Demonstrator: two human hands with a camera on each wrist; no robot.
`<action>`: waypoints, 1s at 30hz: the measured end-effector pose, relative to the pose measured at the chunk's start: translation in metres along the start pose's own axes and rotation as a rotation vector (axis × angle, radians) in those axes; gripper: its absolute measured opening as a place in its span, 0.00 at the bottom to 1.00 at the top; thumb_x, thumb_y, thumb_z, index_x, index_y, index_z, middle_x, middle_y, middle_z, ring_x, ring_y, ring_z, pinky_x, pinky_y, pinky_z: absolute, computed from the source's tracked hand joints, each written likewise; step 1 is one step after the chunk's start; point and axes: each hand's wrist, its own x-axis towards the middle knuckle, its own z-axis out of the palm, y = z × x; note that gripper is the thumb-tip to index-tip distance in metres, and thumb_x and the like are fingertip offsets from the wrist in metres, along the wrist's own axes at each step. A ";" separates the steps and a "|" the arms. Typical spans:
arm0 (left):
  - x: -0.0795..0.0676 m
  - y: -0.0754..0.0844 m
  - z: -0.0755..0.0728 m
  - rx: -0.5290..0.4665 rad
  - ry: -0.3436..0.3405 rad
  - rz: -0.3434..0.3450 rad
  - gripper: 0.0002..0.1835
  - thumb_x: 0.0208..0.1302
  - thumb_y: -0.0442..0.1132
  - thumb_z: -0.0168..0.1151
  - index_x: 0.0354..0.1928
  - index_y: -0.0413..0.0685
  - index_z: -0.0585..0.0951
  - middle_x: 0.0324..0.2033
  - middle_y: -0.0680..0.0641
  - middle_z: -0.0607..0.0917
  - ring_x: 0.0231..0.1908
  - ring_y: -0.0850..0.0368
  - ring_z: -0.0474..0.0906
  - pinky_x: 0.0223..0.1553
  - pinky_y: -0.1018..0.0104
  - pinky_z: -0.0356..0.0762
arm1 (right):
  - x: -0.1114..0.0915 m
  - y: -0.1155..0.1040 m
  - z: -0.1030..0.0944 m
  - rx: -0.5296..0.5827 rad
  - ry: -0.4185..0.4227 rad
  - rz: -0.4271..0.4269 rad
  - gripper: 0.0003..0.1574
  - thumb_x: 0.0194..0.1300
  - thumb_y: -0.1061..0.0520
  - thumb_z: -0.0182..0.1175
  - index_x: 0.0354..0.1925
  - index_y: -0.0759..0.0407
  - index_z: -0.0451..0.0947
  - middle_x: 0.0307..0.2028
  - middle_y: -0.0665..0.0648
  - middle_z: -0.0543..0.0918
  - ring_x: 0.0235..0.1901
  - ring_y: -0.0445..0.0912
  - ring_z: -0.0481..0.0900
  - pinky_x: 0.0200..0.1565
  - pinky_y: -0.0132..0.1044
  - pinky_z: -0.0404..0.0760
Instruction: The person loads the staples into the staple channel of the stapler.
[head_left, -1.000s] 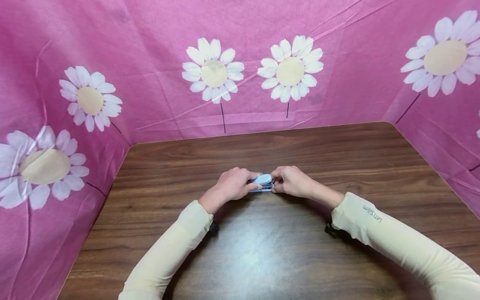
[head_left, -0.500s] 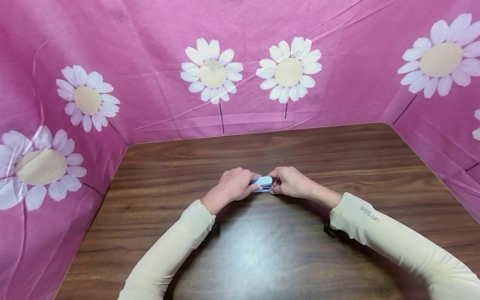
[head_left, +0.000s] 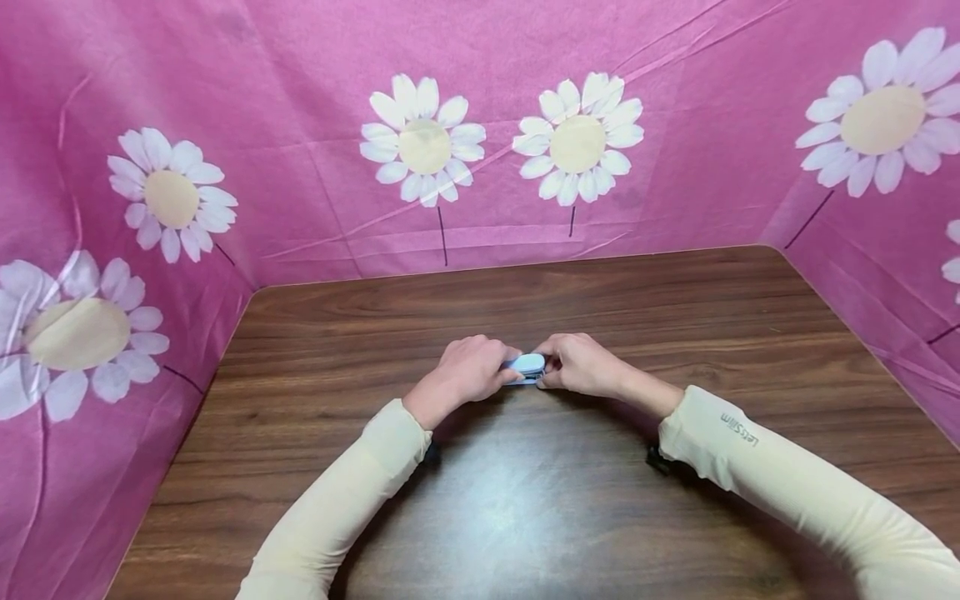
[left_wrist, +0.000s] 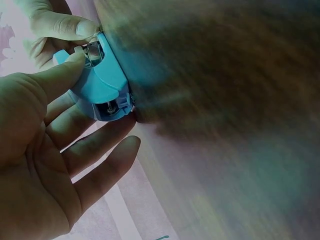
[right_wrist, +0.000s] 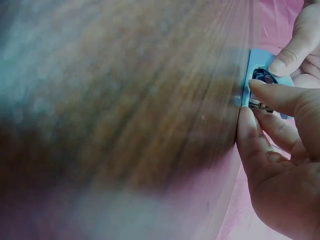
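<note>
A small light-blue stapler (head_left: pixel 527 364) lies on the wooden table between both hands. My left hand (head_left: pixel 468 368) grips its left end from above, thumb along the near side. At the right end, my right hand (head_left: pixel 588 364) pinches the stapler low with thumb and fingertips. The left wrist view shows the stapler (left_wrist: pixel 100 82) end-on, its metal parts visible in the openings of the blue shell. In the right wrist view, the thumb and fingers of my right hand (right_wrist: pixel 280 170) are at the metal front end of the stapler (right_wrist: pixel 260 57), close over the table.
The dark wood-grain table (head_left: pixel 637 300) spreads around the hands. A pink cloth (head_left: pixel 315 192) with large white daisies rises along its back and both sides. Cream sleeves (head_left: pixel 337 500) cover the forearms, with dark wrist gear under the cuffs.
The stapler's top has come down nearer its base, narrowing the gap at the front. The right hand has moved slightly left; both hands have kept their holds.
</note>
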 end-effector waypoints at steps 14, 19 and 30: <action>-0.001 0.001 0.002 -0.010 0.021 0.020 0.10 0.69 0.55 0.63 0.45 0.63 0.86 0.28 0.54 0.81 0.26 0.57 0.73 0.24 0.61 0.70 | -0.001 0.000 0.000 -0.008 -0.001 0.015 0.18 0.52 0.56 0.76 0.44 0.54 0.88 0.34 0.47 0.84 0.33 0.36 0.79 0.39 0.31 0.79; -0.001 0.000 0.002 -0.018 0.006 0.012 0.11 0.70 0.55 0.64 0.47 0.62 0.86 0.28 0.53 0.81 0.27 0.56 0.73 0.25 0.62 0.70 | 0.000 0.000 0.000 0.009 -0.015 0.021 0.18 0.53 0.57 0.76 0.44 0.55 0.88 0.33 0.47 0.84 0.33 0.37 0.78 0.38 0.31 0.78; 0.000 -0.004 0.001 -0.100 -0.025 -0.010 0.19 0.70 0.54 0.64 0.60 0.63 0.84 0.43 0.52 0.88 0.33 0.55 0.77 0.36 0.62 0.74 | 0.000 -0.001 -0.002 -0.004 -0.012 0.030 0.15 0.53 0.56 0.75 0.41 0.54 0.88 0.31 0.46 0.82 0.32 0.38 0.76 0.38 0.32 0.75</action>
